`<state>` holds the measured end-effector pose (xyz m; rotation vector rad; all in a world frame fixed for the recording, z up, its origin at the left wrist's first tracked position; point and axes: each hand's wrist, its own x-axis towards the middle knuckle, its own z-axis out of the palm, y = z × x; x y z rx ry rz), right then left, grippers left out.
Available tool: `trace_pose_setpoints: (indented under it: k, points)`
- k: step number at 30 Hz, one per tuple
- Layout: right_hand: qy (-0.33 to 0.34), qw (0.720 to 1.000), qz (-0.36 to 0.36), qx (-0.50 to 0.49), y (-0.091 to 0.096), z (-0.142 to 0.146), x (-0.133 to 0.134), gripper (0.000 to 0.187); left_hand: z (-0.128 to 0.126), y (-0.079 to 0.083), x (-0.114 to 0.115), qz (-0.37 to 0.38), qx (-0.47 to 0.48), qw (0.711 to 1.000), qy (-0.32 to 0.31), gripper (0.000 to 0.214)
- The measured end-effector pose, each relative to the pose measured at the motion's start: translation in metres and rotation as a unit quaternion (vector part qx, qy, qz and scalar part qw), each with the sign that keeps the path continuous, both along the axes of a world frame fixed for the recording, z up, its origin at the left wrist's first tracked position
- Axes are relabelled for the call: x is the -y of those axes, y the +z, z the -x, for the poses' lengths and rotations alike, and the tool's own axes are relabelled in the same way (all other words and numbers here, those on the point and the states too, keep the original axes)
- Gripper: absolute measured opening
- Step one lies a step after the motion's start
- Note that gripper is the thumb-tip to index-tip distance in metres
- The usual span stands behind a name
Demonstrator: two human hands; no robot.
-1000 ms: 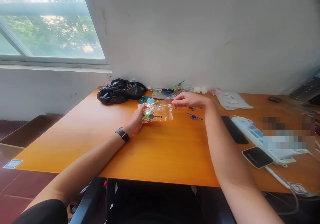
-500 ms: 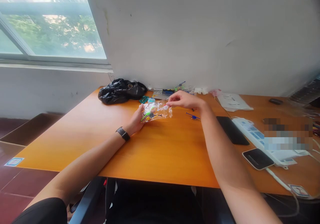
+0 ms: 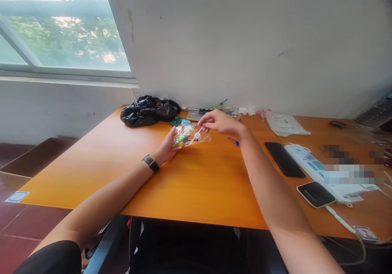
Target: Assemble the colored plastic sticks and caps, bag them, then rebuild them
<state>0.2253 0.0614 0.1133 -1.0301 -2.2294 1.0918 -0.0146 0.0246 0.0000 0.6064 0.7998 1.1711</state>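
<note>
Fingers [image 3: 201, 123] of the right hand [image 3: 222, 122] pinch the red end of a red-and-white stick with a round disc [image 3: 197, 135], near the middle of the frame. The left hand [image 3: 167, 146] grips the left edge of a clear plastic bag [image 3: 203, 139], thumb uppermost. The stick slants across this bag; whether it lies inside or over the film I cannot tell. Green pieces [image 3: 183, 138] and a yellow piece [image 3: 180, 144] show within.

As far as I can judge, the work is partway: several pieces are bagged, the red-and-white one is not let go, and a blue stick piece [image 3: 236, 142] lies loose on the counter [image 3: 183, 192], just beside the right wrist.

Farther out sit a black plastic bag [image 3: 150, 111] at upper left of centre, a white package [image 3: 288, 125] right of centre, and a power strip [image 3: 309, 159] at right. Blue-bordered stickers mark the lower left [image 3: 17, 197] and lower right; their writing is too small to read, and no brand is legible.
</note>
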Motion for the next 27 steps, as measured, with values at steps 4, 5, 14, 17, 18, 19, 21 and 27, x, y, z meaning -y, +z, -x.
trace_pose_setpoints:
  k: [4,5,14,17,18,19,21,27]
  points:
    - [-0.011,0.998,0.023,-0.058,-0.002,0.008,0.002,0.015,0.001,-0.001,-0.001,0.003,0.0,1.0,0.008,0.042]
    - [-0.02,0.997,0.029,-0.074,-0.002,0.009,0.002,0.015,0.001,0.001,-0.001,0.008,0.001,1.0,0.012,0.042]
    - [-0.212,0.961,0.017,-0.176,-0.01,0.011,-0.012,0.018,0.001,0.005,0.001,0.02,0.011,0.999,0.028,0.04]
    - [-0.213,0.958,0.031,-0.19,-0.012,0.019,-0.01,0.02,0.001,0.004,0.0,0.011,0.015,0.999,0.039,0.041]
    - [-0.204,0.959,0.039,-0.193,-0.012,0.022,-0.009,0.021,0.0,0.004,0.0,0.002,0.019,0.999,0.04,0.042]
    - [-0.196,0.959,0.048,-0.197,-0.013,0.025,-0.008,0.021,0.0,0.004,0.0,-0.008,0.025,0.999,0.039,0.043]
    - [-0.191,0.957,0.063,-0.21,-0.015,0.032,-0.006,0.021,0.0,0.003,0.0,-0.028,0.036,0.999,0.029,0.045]
    - [-0.191,0.948,0.087,-0.239,-0.023,0.045,-0.004,0.022,0.002,0.0,0.0,-0.047,0.052,0.998,-0.002,0.043]
